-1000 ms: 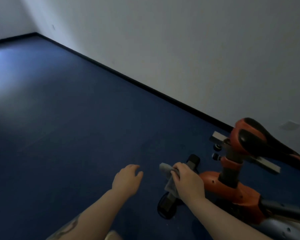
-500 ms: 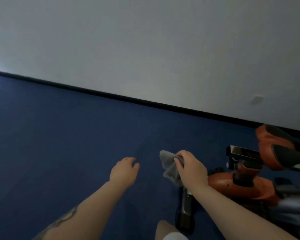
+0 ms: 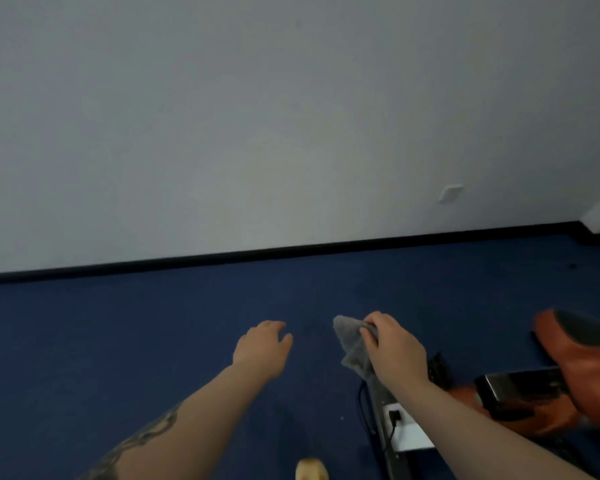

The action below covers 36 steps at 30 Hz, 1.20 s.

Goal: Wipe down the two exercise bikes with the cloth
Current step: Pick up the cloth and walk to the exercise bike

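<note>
Above blue carpet floor: right hand pinching crumpled grey cloth, now lifted off orange exercise bike; left hand spread, empty. Wiping paused.

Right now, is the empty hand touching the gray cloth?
Apart. The head view shows bare blue floor between the left hand and the gray cloth, which the right hand grips.

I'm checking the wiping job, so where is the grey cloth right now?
In the head view the grey cloth is right of centre, gripped in the right hand above the blue floor, left of the orange exercise bike.
</note>
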Motion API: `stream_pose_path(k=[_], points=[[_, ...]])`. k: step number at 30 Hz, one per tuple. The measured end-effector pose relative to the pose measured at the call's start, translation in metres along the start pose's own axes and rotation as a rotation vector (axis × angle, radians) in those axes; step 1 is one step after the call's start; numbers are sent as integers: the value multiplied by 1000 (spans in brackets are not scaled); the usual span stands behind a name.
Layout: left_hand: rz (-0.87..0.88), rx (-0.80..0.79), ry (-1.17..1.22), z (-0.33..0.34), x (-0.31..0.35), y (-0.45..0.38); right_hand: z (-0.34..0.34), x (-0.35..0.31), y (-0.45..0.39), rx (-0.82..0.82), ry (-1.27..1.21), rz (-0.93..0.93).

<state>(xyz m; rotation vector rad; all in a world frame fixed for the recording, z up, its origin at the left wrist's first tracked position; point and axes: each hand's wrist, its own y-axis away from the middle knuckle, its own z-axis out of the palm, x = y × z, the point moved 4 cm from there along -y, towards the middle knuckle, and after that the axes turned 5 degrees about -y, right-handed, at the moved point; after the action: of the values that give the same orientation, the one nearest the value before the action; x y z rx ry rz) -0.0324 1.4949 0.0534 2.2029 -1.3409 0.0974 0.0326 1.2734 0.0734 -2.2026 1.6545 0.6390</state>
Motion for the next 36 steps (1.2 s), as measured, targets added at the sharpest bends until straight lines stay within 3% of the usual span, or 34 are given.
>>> stream_pose_path(k=[7,15,20,27,36], points=[[145,-69,-36,-50,17,-115,4,-23,-98,45,50,119],[439,-168,-210,-100,66,-270,6,-22,-198,205,17,433],[602,-234,-250,-107,141,-329,-18,-2,-231,304,13,609],[843,-342,-290,-68,271,-352,-61,68,-250,441,34,831],[1009,-440,-439,-17,415,-385,-119,170,-285,568,-8,992]])
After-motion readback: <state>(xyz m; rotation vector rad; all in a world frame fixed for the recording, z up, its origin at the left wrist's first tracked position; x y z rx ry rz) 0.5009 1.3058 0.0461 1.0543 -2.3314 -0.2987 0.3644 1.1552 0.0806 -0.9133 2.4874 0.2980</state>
